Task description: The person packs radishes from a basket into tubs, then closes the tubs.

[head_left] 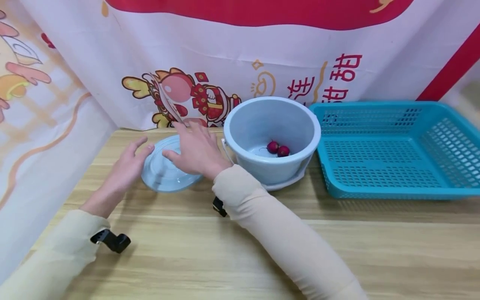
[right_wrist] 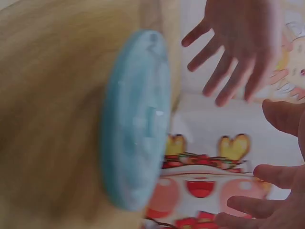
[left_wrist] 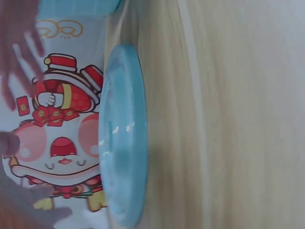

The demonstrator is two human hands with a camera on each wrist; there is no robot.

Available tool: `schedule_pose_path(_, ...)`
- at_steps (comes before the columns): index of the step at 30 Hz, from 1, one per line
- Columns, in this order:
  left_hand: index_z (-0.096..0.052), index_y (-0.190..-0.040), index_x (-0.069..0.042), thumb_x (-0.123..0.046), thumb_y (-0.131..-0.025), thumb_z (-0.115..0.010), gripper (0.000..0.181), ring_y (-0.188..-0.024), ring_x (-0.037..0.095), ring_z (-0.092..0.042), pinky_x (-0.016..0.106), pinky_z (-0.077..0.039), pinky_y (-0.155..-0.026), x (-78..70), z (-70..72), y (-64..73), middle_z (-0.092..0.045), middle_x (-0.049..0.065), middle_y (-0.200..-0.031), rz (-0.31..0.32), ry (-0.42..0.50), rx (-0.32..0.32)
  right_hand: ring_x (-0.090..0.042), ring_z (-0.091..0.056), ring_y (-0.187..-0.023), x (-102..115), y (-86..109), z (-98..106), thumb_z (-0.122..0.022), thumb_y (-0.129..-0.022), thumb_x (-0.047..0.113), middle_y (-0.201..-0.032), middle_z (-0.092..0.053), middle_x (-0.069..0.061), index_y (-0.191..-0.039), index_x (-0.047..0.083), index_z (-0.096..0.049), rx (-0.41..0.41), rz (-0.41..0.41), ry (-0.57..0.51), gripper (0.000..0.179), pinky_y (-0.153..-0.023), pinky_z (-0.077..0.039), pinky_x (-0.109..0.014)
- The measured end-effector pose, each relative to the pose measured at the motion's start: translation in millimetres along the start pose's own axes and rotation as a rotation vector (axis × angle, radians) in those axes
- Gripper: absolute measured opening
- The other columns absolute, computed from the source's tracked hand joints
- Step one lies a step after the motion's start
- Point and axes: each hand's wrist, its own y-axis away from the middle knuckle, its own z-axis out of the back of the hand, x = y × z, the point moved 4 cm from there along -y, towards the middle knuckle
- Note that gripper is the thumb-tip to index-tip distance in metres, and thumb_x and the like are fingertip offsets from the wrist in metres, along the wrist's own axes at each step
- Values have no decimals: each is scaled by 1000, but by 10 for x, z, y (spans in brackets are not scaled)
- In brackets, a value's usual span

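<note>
A round light-blue plastic lid [head_left: 170, 175] lies on the table to the left of a pale blue bucket [head_left: 268, 170]. Over the lid's left edge hovers my left hand [head_left: 127, 164], fingers spread and holding nothing. My right hand [head_left: 198, 151] is above the lid's right side, its fingers also spread and loose. Both wrist views show a gap between the hands and the lid [left_wrist: 125, 138], with the left hand [right_wrist: 243, 43] and right hand [right_wrist: 279, 191] facing each other. Two dark red radish-like things [head_left: 273, 146] sit on the bucket's floor.
To the right of the bucket stands a teal mesh basket [head_left: 393, 192]. The bucket's handle [head_left: 288, 182] hangs down at its front. A printed cloth [head_left: 210, 54] hangs behind the wooden table [head_left: 180, 258], and more cloth closes off the left side.
</note>
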Motion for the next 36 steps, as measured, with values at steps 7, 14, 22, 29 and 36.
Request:
schedule_pose_path(7, -3, -171, -7, -54, -110, -31, 82, -166, 44, 4, 64, 0, -135, 111, -83, -59, -1, 18, -179, 133, 191, 12, -32, -29, -162, -262, -155, -363, -62, -101, 60, -176, -28, -6, -169, 30, -28, 131, -137, -145, 82, -131, -32, -55)
schedule_pose_path(14, 2, -171, -7, -48, -112, -28, 78, -166, 38, 5, 56, -5, -137, 172, -66, -90, 8, 14, -179, 195, 315, 67, -32, -31, -161, -356, -196, -535, -66, -100, 55, -174, -31, -9, -167, 27, -34, 129, -144, -236, 79, -128, -38, -53)
schedule_pose_path(22, 4, -170, -12, -55, -110, -36, 84, -165, 34, 12, 49, -2, -138, 176, -24, -86, 25, 16, -174, 261, 534, 85, -27, -36, -156, -373, -191, -595, -71, -98, 51, -167, -43, -6, -165, 28, -38, 113, -82, -262, 79, -127, -41, -46)
schedule_pose_path(29, 9, -170, -13, -62, -102, -57, 107, -167, 25, 4, 39, -7, -138, 192, 12, -133, 16, 12, -178, 325, 715, -24, -22, -35, -157, -389, -169, -609, -73, -98, 46, -168, -41, -3, -164, 28, -39, 74, -74, -304, 77, -128, -39, -43)
schedule_pose_path(36, -7, -171, -11, -37, -109, -55, 83, -167, 19, -12, 35, -14, -138, 183, 29, -161, -3, 3, -181, 326, 840, -114, -22, -33, -160, -411, -172, -595, -74, -98, 45, -169, -40, -3, -163, 28, -40, 72, -119, -333, 76, -130, -37, -43)
